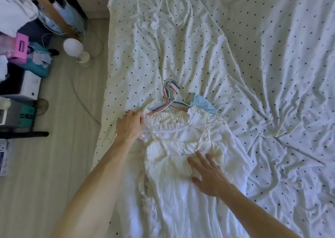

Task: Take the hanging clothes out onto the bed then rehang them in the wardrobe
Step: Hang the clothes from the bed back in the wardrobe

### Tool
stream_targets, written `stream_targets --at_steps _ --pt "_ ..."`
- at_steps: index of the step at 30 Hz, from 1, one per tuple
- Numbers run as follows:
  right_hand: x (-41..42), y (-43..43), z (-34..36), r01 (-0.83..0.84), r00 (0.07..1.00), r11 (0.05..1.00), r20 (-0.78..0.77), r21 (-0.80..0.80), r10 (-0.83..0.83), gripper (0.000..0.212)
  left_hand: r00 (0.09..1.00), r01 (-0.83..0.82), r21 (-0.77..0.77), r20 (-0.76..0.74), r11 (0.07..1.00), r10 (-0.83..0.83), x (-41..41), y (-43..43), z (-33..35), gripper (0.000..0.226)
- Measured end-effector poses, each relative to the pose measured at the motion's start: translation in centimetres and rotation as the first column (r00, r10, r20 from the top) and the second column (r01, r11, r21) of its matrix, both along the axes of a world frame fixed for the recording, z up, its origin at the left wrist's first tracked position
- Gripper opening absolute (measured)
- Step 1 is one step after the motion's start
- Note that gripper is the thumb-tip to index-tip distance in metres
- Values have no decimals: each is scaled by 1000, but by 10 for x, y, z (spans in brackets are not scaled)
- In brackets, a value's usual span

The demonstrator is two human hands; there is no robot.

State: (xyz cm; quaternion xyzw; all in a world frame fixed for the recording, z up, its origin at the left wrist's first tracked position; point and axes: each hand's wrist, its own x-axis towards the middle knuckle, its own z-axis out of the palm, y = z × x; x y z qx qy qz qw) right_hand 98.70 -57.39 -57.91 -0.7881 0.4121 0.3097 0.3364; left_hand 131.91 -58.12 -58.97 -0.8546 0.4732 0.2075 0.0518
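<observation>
A pile of white garments (pixel 183 179) on hangers lies on the bed (pixel 253 56), near its left edge. Several hanger hooks (pixel 170 90), pink, grey and pale blue, stick out at the top of the pile. A light blue garment (pixel 204 104) peeks out at the upper right under the white ones. My left hand (pixel 129 124) grips the shoulder of the top white garment at the pile's left side. My right hand (pixel 208 174) rests flat with fingers spread on the white fabric lower down.
The bed has a crumpled white sheet with dark dots. To the left is pale wooden floor with a white globe lamp (pixel 73 47), a cable, a pink box (pixel 20 48), teal items and white drawers (pixel 29 85). A wooden frame (pixel 52 13) leans at the top left.
</observation>
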Motion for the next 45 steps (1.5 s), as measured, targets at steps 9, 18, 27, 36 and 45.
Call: stream_targets --at_steps 9,18,27,36,45 --pt "13 16 89 562 780 825 289 66 -555 60 838 -338 -323 -530 884 127 -79 58 97 9" --pt "-52 65 233 756 165 457 539 468 -826 17 838 -172 -468 -532 867 -121 -278 169 218 14" --pt "-295 101 339 861 173 465 743 204 -646 8 660 158 -592 -532 790 -531 -447 155 337 16" --pt "-594 180 482 972 213 179 883 -151 -417 18 543 357 -842 -165 404 -823 -684 54 443 53" --pt "-743 310 576 961 145 -172 926 -215 -348 22 149 519 -854 73 15 -986 -954 46 548 51"
